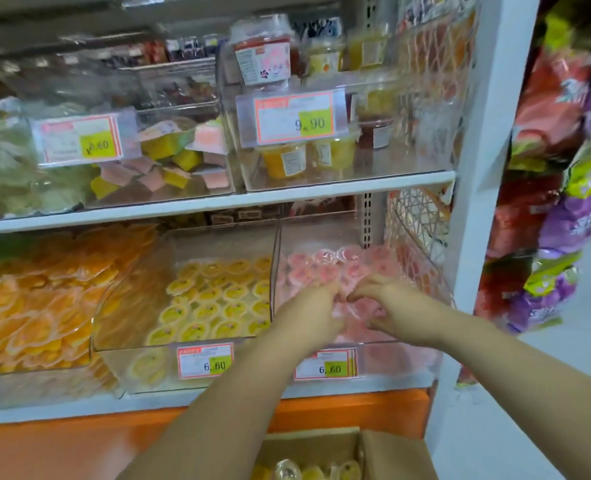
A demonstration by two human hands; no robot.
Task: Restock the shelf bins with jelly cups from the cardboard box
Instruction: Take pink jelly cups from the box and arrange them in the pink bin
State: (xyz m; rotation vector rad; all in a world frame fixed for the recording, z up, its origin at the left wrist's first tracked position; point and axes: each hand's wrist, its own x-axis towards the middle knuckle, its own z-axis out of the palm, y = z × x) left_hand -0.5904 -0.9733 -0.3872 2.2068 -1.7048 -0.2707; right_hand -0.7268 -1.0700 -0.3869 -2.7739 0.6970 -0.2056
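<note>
While left hand (307,306) and right hand (387,303) curl among pink jelly cups (335,261), grip indeterminate, yellow cups (321,472) lie unstocked in cardboard box (401,455) at 6 o'clock.

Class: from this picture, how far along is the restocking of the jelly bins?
Done: the yellow bin looks well filled. In hand: left hand and right hand are down among the pink cups in the rightmost bin. Left: yellow cups lie in the box, not yet shelved.
</note>
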